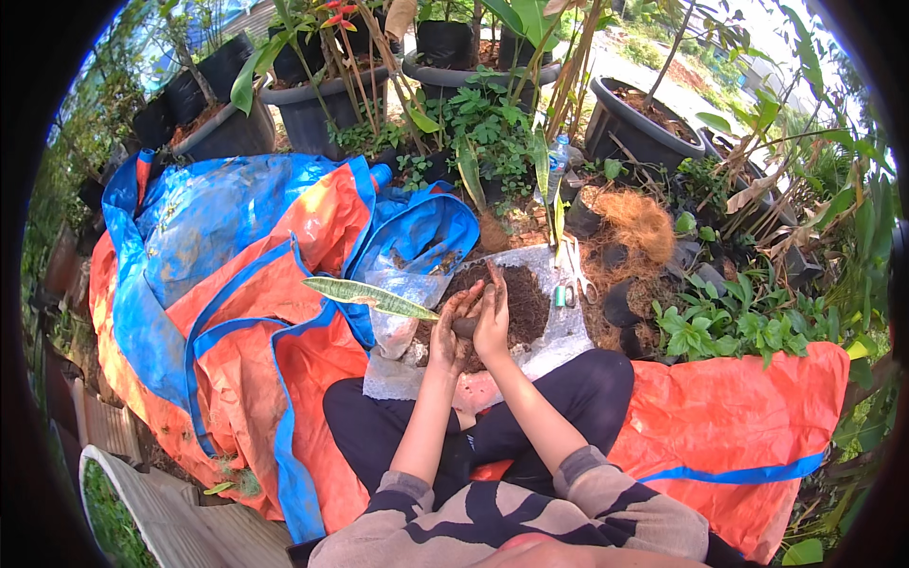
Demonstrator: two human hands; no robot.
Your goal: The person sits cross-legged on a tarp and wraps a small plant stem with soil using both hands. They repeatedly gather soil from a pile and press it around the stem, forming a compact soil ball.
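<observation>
Between my cupped palms sits a dark ball of soil [465, 327], with a variegated snake plant leaf [373, 297] sticking out of it to the left. My left hand [453, 323] wraps the ball's left side, its fingers smeared with soil. Pressed against the other side is my right hand [493, 318], fingers extended and pointing away from me. Under both hands, a heap of dark soil [522, 295] lies on a sheet of bubble wrap [568, 337]. The lower part of the ball is hidden by my hands.
Scissors [584, 280] and a green thread spool [565, 296] lie at the sheet's right edge. Coconut fibre [635, 224] is heaped beyond. A water bottle [558, 160] stands near large black pots [643, 124]. Orange-and-blue tarpaulin [241, 305] bunches up on the left.
</observation>
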